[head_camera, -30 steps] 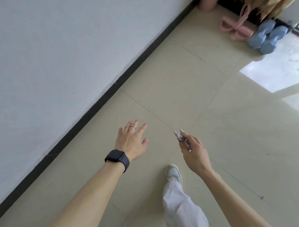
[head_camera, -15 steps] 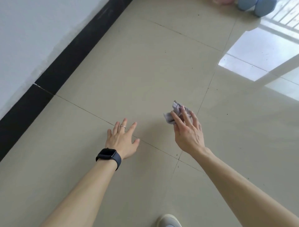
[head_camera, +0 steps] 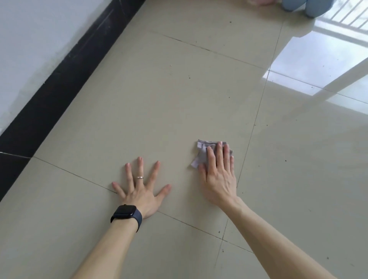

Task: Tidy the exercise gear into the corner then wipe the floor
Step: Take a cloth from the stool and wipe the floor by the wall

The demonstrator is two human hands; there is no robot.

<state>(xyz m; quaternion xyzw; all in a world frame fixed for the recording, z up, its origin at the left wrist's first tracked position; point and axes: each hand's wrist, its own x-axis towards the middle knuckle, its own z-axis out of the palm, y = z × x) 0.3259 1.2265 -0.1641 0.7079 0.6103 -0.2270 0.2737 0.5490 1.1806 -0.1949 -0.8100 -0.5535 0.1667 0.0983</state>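
A small crumpled lilac cloth point(head_camera: 202, 153) lies on the beige tiled floor point(head_camera: 179, 95). My right hand point(head_camera: 219, 173) presses flat on the cloth with straight fingers, covering its right part. My left hand point(head_camera: 139, 185), with a ring and a dark watch on the wrist, rests flat on the floor with fingers spread, to the left of the cloth. Two light blue dumbbells point(head_camera: 302, 6) show partly at the top edge, far from both hands. A sliver of something pink point(head_camera: 262, 2) shows beside them.
A white wall point(head_camera: 39, 39) with a black skirting board point(head_camera: 59, 79) runs along the left. Bright window light reflects on the floor point(head_camera: 318, 65) at the right. Small dark specks dot the tiles.
Both hands have come down onto the floor. The right hand went from holding the cloth in the air to pressing it flat. The view has dropped closer to the floor.
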